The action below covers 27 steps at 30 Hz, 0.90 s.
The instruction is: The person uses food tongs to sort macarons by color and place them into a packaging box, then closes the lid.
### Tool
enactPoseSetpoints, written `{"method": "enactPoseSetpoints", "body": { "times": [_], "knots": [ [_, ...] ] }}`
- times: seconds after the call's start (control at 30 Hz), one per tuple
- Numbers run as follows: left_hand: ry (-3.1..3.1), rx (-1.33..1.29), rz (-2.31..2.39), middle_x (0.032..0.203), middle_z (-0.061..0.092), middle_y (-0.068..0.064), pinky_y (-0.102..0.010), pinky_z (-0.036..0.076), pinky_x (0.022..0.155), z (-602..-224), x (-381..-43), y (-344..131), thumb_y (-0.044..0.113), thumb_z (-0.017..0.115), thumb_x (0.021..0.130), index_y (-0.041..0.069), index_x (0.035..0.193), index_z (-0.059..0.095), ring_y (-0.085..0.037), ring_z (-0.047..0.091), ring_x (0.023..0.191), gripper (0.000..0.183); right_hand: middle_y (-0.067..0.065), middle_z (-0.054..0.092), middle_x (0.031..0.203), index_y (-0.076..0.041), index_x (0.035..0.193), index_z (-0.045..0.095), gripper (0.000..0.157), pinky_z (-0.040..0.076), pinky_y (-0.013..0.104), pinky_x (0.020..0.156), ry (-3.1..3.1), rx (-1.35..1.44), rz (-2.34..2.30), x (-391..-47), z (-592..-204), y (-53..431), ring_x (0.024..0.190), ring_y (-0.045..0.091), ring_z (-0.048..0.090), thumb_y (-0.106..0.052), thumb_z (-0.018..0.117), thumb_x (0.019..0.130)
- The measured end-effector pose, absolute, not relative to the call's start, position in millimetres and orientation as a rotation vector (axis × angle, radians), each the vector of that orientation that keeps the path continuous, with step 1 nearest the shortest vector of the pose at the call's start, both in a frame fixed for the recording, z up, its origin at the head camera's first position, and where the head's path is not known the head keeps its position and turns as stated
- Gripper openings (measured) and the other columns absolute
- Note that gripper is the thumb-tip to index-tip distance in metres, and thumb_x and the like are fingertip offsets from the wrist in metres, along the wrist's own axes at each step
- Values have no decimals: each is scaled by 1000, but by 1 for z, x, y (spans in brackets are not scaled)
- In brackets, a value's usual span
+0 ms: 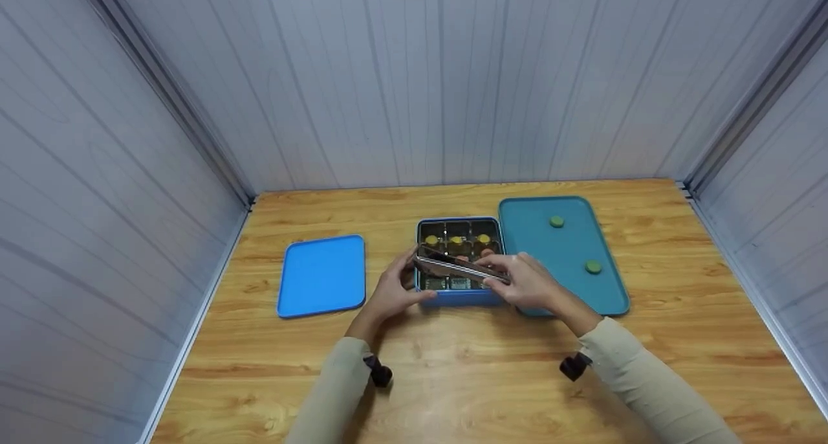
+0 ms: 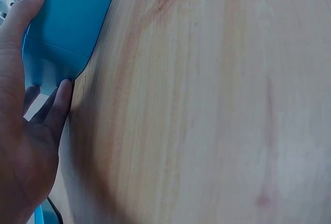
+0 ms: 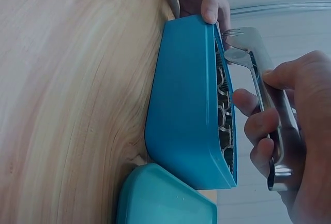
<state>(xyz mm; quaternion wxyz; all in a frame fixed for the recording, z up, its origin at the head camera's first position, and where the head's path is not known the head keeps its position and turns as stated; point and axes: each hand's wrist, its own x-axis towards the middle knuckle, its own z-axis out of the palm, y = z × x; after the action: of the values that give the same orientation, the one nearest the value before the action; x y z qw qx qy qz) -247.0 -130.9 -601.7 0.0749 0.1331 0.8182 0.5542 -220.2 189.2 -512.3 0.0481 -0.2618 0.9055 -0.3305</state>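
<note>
My right hand (image 1: pixel 527 282) grips metal serving tongs (image 3: pixel 261 69) above a blue box (image 1: pixel 462 298). In the right wrist view, one tong end is forked and the other spoon-shaped; no food shows between them. The box's clear compartments hold yellow round pieces (image 1: pixel 456 240) in the back row and reddish pieces (image 1: pixel 486 253) behind the tongs. Part of the front row is hidden by the tongs and right hand. At the box's left end, my left hand (image 1: pixel 391 290) holds it, thumb at the front corner and fingers along the side.
A teal tray (image 1: pixel 543 237) touches or nearly touches the box's right side, bearing two green discs, one far (image 1: pixel 557 221) and one nearer (image 1: pixel 593 266). Left of the box lies a flat blue tray or lid (image 1: pixel 323 276). Pale panels (image 1: pixel 414 94) wall the wooden table (image 1: pixel 453 379).
</note>
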Motion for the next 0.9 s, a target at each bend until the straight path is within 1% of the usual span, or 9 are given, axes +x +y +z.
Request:
{"method": "enactPoseSetpoints", "body": {
  "times": [0.07,0.2,0.3,0.4,0.47,0.53,0.63,0.8,0.9],
  "knots": [
    [2448,394,1667,174,50,-20,-58,49,131,-602,-247,-131,30,101,87,19,178,36,-40,51,161,113,8,77,74,-12,143,77,35,30,23,53,2765,-797,-1002,-220,-512,190,48,3,35,-24,73,109],
    [2435,384,1678,175,50,-20,-58,50,130,-602,-248,-131,28,101,86,19,178,36,-39,50,162,113,18,86,110,-11,147,75,39,29,24,52,2777,-792,-997,-219,-512,192,48,1,34,-26,72,111],
    [2436,396,1681,177,47,-20,-58,50,130,-602,-247,-131,29,101,87,18,178,35,-40,50,163,113,19,85,124,-11,150,72,42,28,24,50,2785,-775,-1003,-219,-512,195,44,0,30,-25,72,111],
    [2418,420,1700,178,46,-21,-57,51,129,-602,-247,-131,27,101,87,16,178,35,-41,51,161,113,16,87,99,-10,151,72,44,29,24,50,2800,-762,-1008,-221,-511,198,42,1,25,-25,73,110],
    [2405,433,1713,177,45,-21,-55,54,127,-603,-248,-131,25,100,88,15,178,35,-41,54,159,112,9,80,77,-10,152,71,45,30,23,51,2815,-756,-1007,-222,-510,200,43,2,26,-24,74,109],
    [2383,448,1734,176,46,-22,-53,56,125,-603,-248,-131,22,100,88,14,178,35,-41,56,157,112,3,64,59,-10,152,71,47,28,23,52,2827,-748,-1003,-224,-509,203,44,3,26,-25,74,108],
    [2355,454,1759,174,47,-22,-48,58,123,-604,-249,-131,21,100,87,15,179,34,-39,59,155,113,-1,60,58,-9,152,71,48,27,23,51,2835,-723,-1023,-226,-507,206,46,4,28,-24,75,106],
    [2356,450,1763,175,47,-21,-45,58,123,-606,-250,-131,21,101,87,16,179,34,-38,59,155,114,5,73,69,-8,152,70,48,31,23,50,2837,-675,-1055,-230,-503,214,47,4,36,-22,76,106],
    [2373,455,1758,175,47,-21,-46,58,123,-606,-250,-131,22,101,86,15,178,35,-38,59,154,114,4,68,64,-9,152,70,47,30,24,49,2850,-652,-1038,-232,-501,218,46,3,34,-23,75,108]
  ]
}}
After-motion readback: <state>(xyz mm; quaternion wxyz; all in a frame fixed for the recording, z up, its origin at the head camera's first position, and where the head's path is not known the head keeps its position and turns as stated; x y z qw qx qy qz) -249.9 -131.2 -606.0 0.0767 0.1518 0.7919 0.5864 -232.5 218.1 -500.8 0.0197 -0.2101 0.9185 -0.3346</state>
